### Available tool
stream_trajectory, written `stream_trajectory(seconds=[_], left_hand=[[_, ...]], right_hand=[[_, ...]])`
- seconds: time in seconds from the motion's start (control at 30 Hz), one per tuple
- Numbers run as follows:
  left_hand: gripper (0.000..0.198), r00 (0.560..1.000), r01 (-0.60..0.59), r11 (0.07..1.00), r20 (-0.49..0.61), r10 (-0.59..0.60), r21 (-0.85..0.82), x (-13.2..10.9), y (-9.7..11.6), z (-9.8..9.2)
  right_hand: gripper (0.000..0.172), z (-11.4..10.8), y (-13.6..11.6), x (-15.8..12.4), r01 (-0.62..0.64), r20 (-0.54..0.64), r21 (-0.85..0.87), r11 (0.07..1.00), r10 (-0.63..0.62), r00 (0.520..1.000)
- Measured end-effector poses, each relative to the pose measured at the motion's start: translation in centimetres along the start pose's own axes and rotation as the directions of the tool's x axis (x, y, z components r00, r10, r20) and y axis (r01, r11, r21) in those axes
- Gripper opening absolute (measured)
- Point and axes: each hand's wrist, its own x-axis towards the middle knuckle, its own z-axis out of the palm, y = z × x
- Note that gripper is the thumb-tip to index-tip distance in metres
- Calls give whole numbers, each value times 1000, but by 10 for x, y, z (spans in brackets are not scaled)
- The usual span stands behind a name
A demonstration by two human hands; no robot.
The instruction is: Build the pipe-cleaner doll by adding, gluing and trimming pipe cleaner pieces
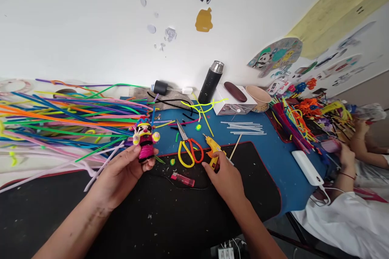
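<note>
My left hand (125,169) is closed round the lower body of a small pipe-cleaner doll (146,139), held upright with its pink robe and painted-looking face toward me. My right hand (226,174) grips a yellow hot glue gun (212,145) by its handle, nozzle pointing away over the mat. Between the hands lie scissors (189,152) with one yellow and one red-orange handle, blades partly apart. A pink lighter (182,179) is on the black mat (130,218) nearer me. Small yellow-green coils (172,162) rest near the scissors.
Many coloured pipe cleaners (69,117) spread over the left side. Behind stand a black thermos (210,83), a white box (235,101) and a basket (258,97). Clear glue sticks (246,128) lie right of centre. A white power bank (307,168) sits near another person's arm (348,162).
</note>
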Motion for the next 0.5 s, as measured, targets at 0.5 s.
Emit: stream_trajectory(seconds=[0.5], left_hand=[[32,1000,-8,1000,17,8,16,-2,-2,2]], right_hand=[[33,14,13,4,-114,-18,766,633,198,980]])
